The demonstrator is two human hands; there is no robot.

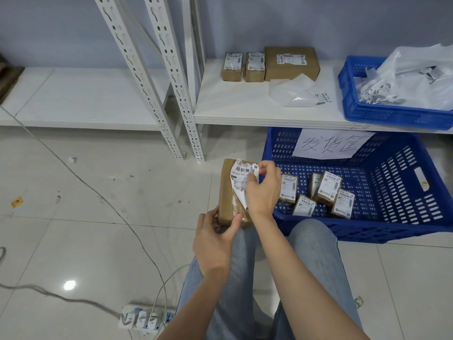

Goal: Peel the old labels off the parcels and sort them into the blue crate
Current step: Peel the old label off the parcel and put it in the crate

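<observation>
A brown cardboard parcel point(226, 192) rests on my knee, and my left hand point(215, 239) grips its near end. My right hand point(263, 190) pinches the white shipping label point(241, 179), which is partly lifted and curled off the parcel's top. To the right on the floor stands the big blue crate point(402, 192) with a handwritten paper sign point(331, 143) on its back wall; several small labelled parcels point(326, 190) lie inside it. Three more labelled parcels point(290, 63) stand on the white shelf point(245, 104).
A second blue crate point(382, 111) on the shelf's right holds a plastic bag of peeled labels point(411, 82). Loose label backing point(294, 93) lies on the shelf. White shelf posts point(171, 94) stand to the left. Cables and a power strip point(144, 319) lie on the tiled floor.
</observation>
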